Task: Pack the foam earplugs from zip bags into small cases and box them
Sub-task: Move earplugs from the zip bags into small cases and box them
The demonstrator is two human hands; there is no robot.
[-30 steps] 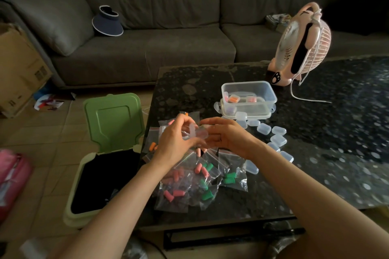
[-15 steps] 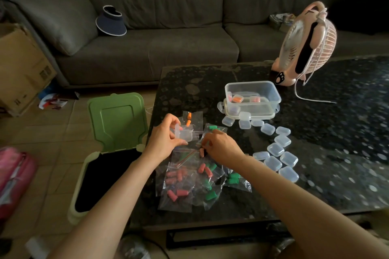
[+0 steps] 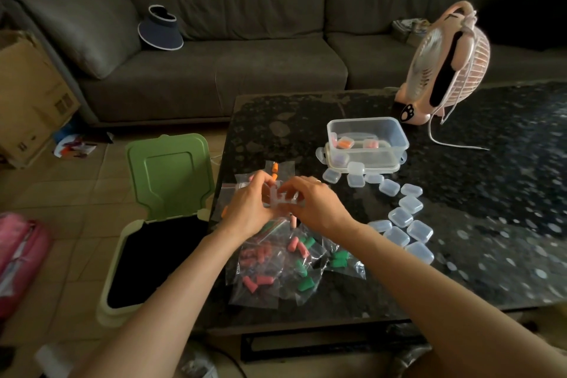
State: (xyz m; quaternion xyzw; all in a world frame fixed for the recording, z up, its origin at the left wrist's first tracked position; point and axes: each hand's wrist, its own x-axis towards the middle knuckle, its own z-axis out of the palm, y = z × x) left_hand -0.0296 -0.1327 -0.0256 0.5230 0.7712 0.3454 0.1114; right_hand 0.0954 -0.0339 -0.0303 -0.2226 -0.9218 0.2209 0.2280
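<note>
- The left hand (image 3: 248, 209) and right hand (image 3: 316, 209) meet over the near left part of the desk (image 3: 475, 193).
- Between them is a small clear case (image 3: 280, 199), just above the desk. The fingers of both hands are curled onto it, the left from its left side and the right from its right. Blur hides whether its lid is up.
- Zip bags (image 3: 267, 273) lie in an overlapping heap under and just in front of the hands, holding pink earplugs (image 3: 256, 255) and green earplugs (image 3: 306, 282). An orange earplug (image 3: 275, 167) sits in a bag just behind the hands.
- Spare cases (image 3: 408, 218) lie in a loose line to the right of the hands, running from the box towards the near edge.
- The clear box (image 3: 368, 132) stands on its lid mid-desk, with a few filled cases inside showing orange and pink.
- A pink fan (image 3: 448, 64) stands behind the box.
- A bin (image 3: 170, 175) with its green lid raised sits on the floor beside the desk's left edge.
- A sofa (image 3: 245, 70) behind carries a visor (image 3: 159, 31).
</note>
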